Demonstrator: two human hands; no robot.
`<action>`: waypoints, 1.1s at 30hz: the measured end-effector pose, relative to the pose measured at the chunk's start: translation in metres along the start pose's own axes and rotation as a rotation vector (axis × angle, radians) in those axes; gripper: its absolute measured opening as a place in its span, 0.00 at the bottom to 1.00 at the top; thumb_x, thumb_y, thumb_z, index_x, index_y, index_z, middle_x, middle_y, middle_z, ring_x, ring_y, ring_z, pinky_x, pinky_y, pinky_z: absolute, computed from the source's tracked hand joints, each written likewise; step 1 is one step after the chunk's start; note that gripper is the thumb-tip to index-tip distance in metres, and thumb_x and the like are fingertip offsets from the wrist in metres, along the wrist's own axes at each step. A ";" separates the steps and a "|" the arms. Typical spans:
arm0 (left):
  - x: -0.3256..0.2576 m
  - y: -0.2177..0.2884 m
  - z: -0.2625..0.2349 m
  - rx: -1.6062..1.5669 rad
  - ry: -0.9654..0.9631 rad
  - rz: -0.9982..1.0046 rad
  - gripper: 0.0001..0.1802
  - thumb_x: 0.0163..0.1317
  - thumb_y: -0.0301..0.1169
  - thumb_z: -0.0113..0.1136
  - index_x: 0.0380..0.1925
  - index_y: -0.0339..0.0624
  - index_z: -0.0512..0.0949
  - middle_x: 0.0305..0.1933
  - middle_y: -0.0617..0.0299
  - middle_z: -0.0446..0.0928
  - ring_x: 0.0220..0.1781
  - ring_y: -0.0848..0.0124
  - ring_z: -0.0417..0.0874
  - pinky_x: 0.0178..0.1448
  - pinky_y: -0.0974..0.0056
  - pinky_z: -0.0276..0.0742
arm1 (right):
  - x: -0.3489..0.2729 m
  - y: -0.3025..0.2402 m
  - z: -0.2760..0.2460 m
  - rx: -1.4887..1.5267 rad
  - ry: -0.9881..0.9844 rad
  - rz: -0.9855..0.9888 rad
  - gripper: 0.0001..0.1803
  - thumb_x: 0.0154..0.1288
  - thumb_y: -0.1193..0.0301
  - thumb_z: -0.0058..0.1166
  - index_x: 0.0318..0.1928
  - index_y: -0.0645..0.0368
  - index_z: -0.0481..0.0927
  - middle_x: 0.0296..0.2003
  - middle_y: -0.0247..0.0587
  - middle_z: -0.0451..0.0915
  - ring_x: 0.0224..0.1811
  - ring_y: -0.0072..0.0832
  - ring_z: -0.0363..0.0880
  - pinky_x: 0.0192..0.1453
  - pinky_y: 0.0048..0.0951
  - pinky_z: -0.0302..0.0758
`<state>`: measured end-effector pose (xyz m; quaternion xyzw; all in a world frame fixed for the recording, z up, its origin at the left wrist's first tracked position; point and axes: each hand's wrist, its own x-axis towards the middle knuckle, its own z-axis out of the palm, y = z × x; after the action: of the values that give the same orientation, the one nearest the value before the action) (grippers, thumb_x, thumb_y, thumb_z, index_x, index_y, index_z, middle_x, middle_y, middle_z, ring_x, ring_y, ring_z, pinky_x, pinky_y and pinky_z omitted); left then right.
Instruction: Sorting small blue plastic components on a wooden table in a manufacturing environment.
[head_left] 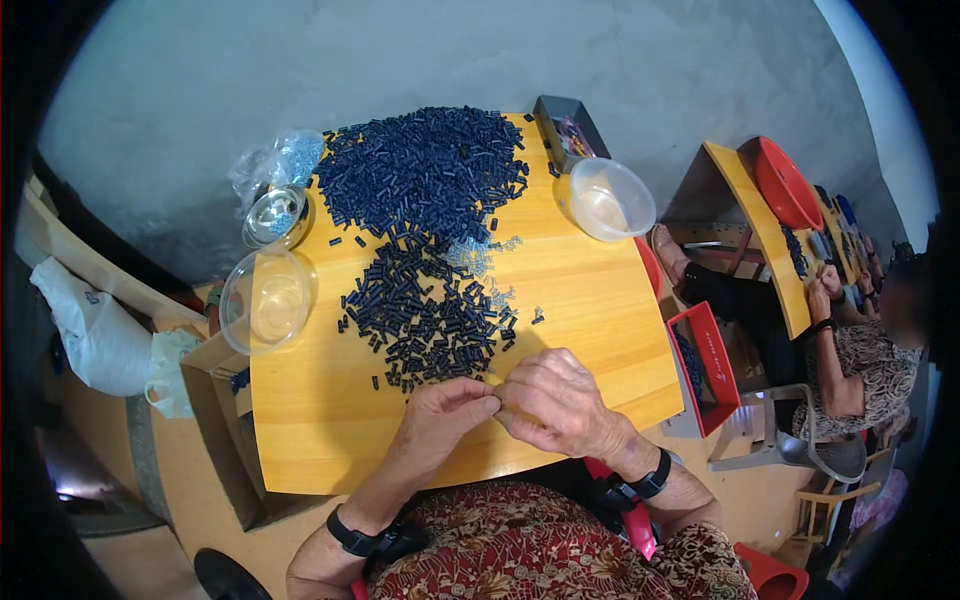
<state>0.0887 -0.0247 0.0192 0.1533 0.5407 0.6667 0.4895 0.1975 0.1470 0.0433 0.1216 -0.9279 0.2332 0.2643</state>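
Left hand (pixel 436 422): meets right hand (pixel 560 403) at the fingertips; anything between is hidden.
Grip, both hands: cannot tell whether closed on a piece.
Dark pieces (pixel 415 195): heaped on the desk (pixel 590 300) beyond both hands, many buried.

Pinched item (pixel 497 402): too small to tell.
Bare left grip (pixel 440 422), bare right grip (pixel 560 405) mostly cover it; black round disc (pixel 230 577) cut off below.

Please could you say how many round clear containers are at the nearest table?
3: a large tub and a smaller bowl on the left, another tub at far right.
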 end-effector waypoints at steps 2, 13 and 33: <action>0.000 -0.001 0.000 0.012 -0.007 -0.018 0.10 0.65 0.29 0.65 0.43 0.36 0.83 0.40 0.66 0.82 0.43 0.80 0.78 0.50 0.73 0.73 | -0.002 -0.002 0.004 -0.002 0.013 0.007 0.18 0.48 0.76 0.68 0.41 0.62 0.79 0.36 0.41 0.77 0.41 0.37 0.77 0.47 0.36 0.74; -0.001 -0.006 -0.009 0.295 0.173 0.192 0.09 0.65 0.28 0.64 0.43 0.35 0.82 0.37 0.66 0.83 0.38 0.82 0.80 0.42 0.75 0.74 | -0.004 0.021 -0.006 0.044 -0.021 0.125 0.12 0.55 0.75 0.64 0.40 0.63 0.79 0.36 0.43 0.77 0.41 0.39 0.77 0.47 0.38 0.75; -0.002 -0.014 -0.015 0.362 0.232 0.410 0.07 0.66 0.23 0.61 0.43 0.32 0.81 0.42 0.59 0.82 0.44 0.74 0.83 0.51 0.69 0.78 | -0.012 0.079 -0.001 -0.147 0.043 0.401 0.10 0.57 0.77 0.60 0.42 0.61 0.82 0.40 0.44 0.79 0.46 0.42 0.77 0.52 0.38 0.74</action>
<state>0.0855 -0.0360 0.0026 0.2667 0.6609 0.6575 0.2444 0.1805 0.2166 0.0086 -0.0898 -0.9423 0.2152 0.2404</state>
